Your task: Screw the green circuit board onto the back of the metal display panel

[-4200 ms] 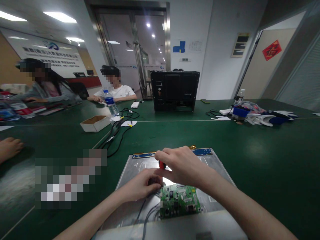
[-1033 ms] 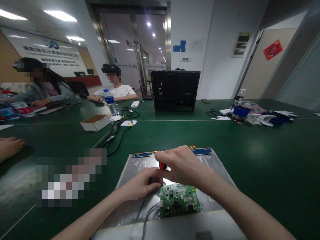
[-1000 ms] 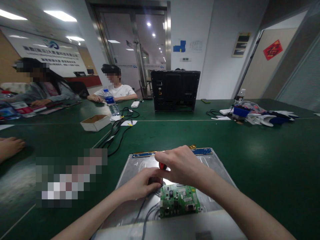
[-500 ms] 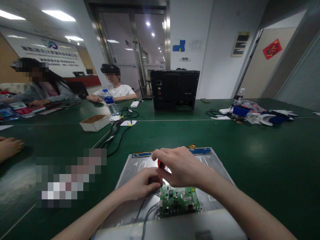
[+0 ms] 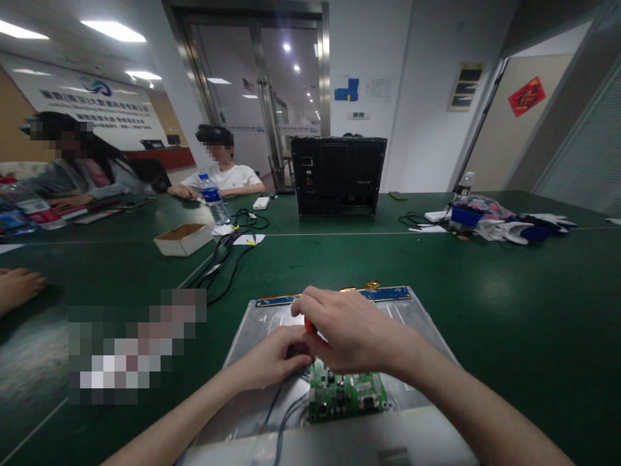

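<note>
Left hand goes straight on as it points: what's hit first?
Probably the right hand, holding the red tool; it shows just ahead of the left hand. Depth is unclear, so the green circuit board could come first.

Red tool (image 5: 309,325) mostly hidden by the right hand (image 5: 342,330), metal panel (image 5: 258,320) cropped at the bottom edge

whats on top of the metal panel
A green circuit board sits on the metal panel, with cables beside it and a blue strip along the far edge. The right hand hides part of the board and strip.
</note>
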### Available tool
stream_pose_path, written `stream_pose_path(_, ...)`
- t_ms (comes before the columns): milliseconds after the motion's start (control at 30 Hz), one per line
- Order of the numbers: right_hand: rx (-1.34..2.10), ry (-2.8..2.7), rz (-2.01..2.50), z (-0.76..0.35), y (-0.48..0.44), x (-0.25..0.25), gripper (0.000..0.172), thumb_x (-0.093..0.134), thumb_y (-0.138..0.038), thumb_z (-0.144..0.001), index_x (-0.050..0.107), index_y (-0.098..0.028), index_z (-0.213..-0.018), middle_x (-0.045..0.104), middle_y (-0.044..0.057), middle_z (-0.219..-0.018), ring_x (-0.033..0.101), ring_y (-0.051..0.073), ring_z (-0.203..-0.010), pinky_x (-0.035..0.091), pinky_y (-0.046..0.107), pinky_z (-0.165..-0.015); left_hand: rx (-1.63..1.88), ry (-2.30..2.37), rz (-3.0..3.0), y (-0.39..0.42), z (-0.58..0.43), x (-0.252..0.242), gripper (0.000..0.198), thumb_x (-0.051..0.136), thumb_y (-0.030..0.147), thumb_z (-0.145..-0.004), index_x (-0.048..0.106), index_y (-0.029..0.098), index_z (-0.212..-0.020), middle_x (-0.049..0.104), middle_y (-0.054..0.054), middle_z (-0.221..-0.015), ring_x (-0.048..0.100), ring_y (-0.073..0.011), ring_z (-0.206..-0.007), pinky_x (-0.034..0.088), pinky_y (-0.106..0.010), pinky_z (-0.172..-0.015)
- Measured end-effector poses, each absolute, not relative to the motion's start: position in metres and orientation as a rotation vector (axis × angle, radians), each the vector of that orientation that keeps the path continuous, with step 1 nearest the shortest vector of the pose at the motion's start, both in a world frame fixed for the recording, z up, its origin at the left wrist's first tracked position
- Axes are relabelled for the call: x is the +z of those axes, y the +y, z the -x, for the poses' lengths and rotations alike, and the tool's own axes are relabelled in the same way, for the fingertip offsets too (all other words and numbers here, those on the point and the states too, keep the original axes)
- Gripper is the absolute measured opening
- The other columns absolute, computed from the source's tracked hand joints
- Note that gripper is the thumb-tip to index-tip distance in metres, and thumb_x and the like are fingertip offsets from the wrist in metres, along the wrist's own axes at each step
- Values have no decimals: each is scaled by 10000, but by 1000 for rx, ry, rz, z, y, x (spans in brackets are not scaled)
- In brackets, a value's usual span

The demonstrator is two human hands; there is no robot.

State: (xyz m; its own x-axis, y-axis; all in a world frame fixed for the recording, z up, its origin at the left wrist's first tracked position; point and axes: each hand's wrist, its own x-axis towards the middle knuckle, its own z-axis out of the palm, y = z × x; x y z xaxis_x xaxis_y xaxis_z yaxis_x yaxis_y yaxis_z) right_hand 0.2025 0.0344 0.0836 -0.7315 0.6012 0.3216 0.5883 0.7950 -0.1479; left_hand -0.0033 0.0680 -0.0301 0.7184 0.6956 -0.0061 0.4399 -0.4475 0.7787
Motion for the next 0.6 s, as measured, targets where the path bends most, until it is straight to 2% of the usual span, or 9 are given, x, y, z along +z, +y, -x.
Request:
stream_pose_path(100, 61, -2630, 945, -202, 36, 83, 179, 540, -166, -889, 555, -158, -1068, 669, 64, -1019, 580, 147, -727, 264, 275, -519, 392, 860, -2049, 68, 4, -34, 137, 578, 271, -844, 620, 162, -916, 642, -25, -806, 579, -190, -735, 482, -280, -664)
stream_pose_path(233, -3, -2611, 967, -201, 38, 82, 103, 555, -251, -945, 563, -179, -1018, 680, 33, -951, 587, 136, -696, 236, 279, -517, 413, 886, -2039, 66, 3, -31, 117, 567, 235, -824, 610, 165, -908, 644, -23, -813, 599, -194, -747, 491, -289, -677)
stream_pose_path(433, -143, -2614, 1075, -201, 40, 77, 234, 510, -416, -989, 573, -191, -973, 710, 37, -806, 621, 155, -639, 198, 291, -508, 422, 890, -2021, 65, 3, -31, 107, 546, 221, -819, 604, 167, -890, 641, -22, -814, 608, -185, -738, 492, -283, -676)
stream_pose_path(600, -175, -2543, 1171, -196, 41, 71, 178, 479, -352, -982, 561, -196, -956, 721, 35, -773, 621, 167, -593, 180, 300, -492, 380, 945, -2043, 65, 4, -33, 90, 568, 214, -815, 612, 163, -874, 641, -26, -808, 601, -189, -751, 495, -287, -700)
